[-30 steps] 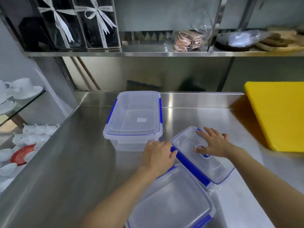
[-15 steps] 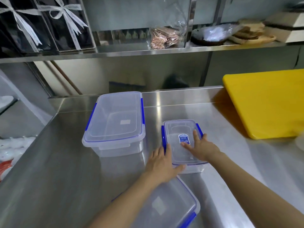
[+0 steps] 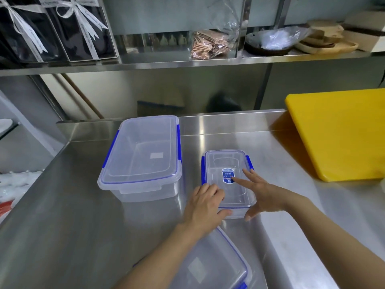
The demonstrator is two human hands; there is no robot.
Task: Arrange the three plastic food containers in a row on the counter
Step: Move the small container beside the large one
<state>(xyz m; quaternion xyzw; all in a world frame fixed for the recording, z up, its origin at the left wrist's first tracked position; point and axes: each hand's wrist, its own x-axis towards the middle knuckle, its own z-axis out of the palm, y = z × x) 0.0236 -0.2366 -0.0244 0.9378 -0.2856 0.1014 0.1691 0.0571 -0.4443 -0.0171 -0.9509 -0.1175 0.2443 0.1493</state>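
Observation:
Three clear plastic containers with blue clips stand on the steel counter (image 3: 68, 226). The large container (image 3: 143, 155) is at the back left. Just to its right sits the small container (image 3: 228, 180), lengthwise, with a blue label on its lid. My left hand (image 3: 205, 205) rests against its near left corner. My right hand (image 3: 260, 195) lies on the lid's right side, fingers spread, thumb by the front edge. The medium container (image 3: 210, 265) is nearest me, partly under my left forearm and cut off by the bottom edge.
A thick yellow cutting board (image 3: 341, 134) lies at the right of the counter. A steel shelf (image 3: 187, 61) above the backsplash holds black ribboned boxes, a bag of wafers and wooden trays. White crockery sits beyond the counter's left edge.
The small container was turned from a diagonal to square with the large one and pushed back beside it. Both hands travelled with it; my right fingers have lifted and spread.

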